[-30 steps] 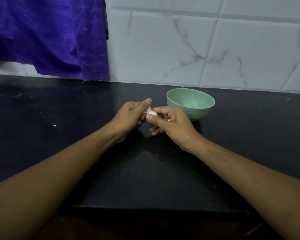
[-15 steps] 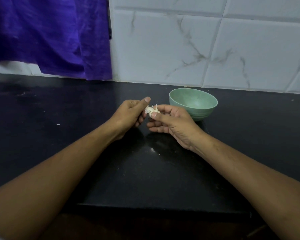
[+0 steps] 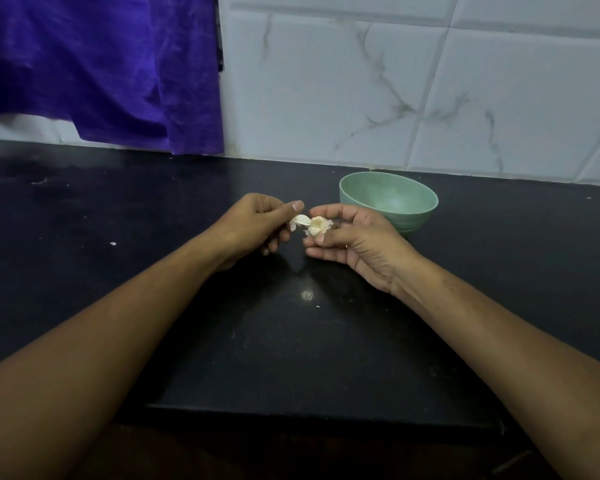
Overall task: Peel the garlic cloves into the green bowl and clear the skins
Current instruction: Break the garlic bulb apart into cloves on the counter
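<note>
Garlic: whitish, papery-skinned garlic [image 3: 317,226] held above the table between both hands, just left of the bowl. Its round yellowish end faces the camera, so its long axis cannot be told.
Table front edge: the glossy black stone table [image 3: 291,358] ends in a straight edge nearest the camera, and both forearms cross it.
Open room: bare dark surface stretches wide on the left and on the right of the arms.
Flecks: small white flecks [image 3: 307,295] lie between the forearms.
Left hand: the left hand [image 3: 257,223] has its fingers curled and pinches a pale curved piece [image 3: 300,220] under the thumb. The piece lies roughly sideways, touching the garlic.
Right hand: the right hand [image 3: 354,240] grips the garlic between thumb and curled fingers.
Bowl: a round matte green bowl [image 3: 413,225] stands upright just behind the right hand.
Back edge: the table meets a white marble-veined tile wall [image 3: 395,91]. A purple cloth [image 3: 101,71] hangs at far left.
</note>
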Action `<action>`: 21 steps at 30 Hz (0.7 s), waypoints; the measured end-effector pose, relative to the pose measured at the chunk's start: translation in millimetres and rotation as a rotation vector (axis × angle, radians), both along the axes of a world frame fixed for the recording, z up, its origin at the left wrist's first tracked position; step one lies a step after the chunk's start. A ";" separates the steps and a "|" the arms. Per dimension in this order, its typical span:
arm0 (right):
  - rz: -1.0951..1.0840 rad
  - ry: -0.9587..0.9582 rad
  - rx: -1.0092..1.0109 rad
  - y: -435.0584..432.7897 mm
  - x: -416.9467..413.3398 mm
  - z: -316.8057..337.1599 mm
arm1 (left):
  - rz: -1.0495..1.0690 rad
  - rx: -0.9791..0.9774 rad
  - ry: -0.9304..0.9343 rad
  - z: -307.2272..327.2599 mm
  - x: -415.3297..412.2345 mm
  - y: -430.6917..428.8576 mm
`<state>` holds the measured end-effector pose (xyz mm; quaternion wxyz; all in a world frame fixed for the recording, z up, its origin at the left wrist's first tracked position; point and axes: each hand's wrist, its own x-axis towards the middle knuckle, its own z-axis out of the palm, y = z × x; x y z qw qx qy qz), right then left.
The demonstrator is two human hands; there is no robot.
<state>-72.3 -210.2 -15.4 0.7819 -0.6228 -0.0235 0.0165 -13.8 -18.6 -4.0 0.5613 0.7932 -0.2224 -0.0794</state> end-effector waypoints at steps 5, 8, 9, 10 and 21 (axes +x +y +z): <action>-0.029 -0.024 -0.110 2.2 -1.0 0.6 | 0.035 0.058 -0.046 -1.9 5.9 4.1; -0.051 -0.046 -0.221 5.0 -0.3 0.2 | 0.022 0.060 -0.044 -2.0 7.0 5.3; -0.055 -0.051 -0.247 4.9 0.1 -0.4 | 0.017 0.060 -0.046 -2.2 6.9 5.1; -0.056 -0.059 -0.270 4.6 0.5 -1.3 | 0.012 0.060 -0.052 -2.1 6.2 4.6; -0.026 -0.165 -0.540 7.8 0.7 -3.3 | -0.059 0.100 -0.235 -1.6 -1.1 4.5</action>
